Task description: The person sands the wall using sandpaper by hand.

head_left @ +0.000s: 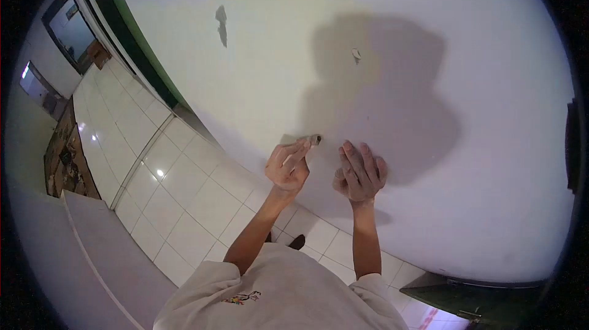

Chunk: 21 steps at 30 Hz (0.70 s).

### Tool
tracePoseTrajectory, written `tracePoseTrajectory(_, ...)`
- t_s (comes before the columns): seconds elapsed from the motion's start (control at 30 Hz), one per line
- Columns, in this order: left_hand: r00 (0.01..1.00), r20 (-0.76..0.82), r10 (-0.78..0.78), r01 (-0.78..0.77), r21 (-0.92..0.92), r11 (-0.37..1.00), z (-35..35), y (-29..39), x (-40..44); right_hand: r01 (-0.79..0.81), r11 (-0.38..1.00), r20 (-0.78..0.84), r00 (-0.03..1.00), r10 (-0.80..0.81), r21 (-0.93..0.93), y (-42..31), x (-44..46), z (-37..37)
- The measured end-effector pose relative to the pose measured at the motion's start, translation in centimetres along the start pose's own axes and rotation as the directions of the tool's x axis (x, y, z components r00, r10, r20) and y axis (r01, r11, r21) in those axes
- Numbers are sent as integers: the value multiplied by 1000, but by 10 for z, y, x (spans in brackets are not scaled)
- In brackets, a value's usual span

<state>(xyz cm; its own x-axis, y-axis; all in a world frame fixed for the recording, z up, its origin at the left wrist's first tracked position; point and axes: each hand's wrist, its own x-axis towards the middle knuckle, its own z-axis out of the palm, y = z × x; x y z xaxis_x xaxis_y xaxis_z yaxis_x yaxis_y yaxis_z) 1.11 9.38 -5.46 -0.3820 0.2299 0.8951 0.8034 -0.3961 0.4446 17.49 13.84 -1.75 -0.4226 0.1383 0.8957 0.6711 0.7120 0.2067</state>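
Note:
In front of me is a pale wall [264,78] with a yellowish patch over its upper part. My left hand [287,167] is closed, and its fingers pinch a small pale rolled piece [316,139] with a dark end, held close to the wall. I cannot make out what the piece is made of. To its right, my right hand [361,173] has its fingers stretched out towards the wall, the back of the hand facing me; its fingertips seem to touch the surface. Above the hands there is a small peeling chip [356,55] on the wall.
A grey bare patch [221,25] marks the wall at upper left. Beyond the wall's green edge [156,60], white floor tiles [178,170] lead to a patterned rug [67,152] and a doorway [70,29]. A dark green door [478,299] stands at lower right.

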Motion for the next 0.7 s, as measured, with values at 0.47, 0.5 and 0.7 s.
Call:
tracePoseTrajectory(0.47,973,99,-207,224,-210,952,-28,-26,-38,-16,999,-13,1000,17,30,-1,-1,0)
tracePoseTrajectory(0.5,985,53,-167,174,-195,965,-30,-12,-1,-24,999,-6,1000,25,29,-1,-1,-1)
tracePoseTrajectory(0.7,998,-51,25,-35,-204,978,0,13,72,-6,1000,-28,1000,7,20,1,2,-7)
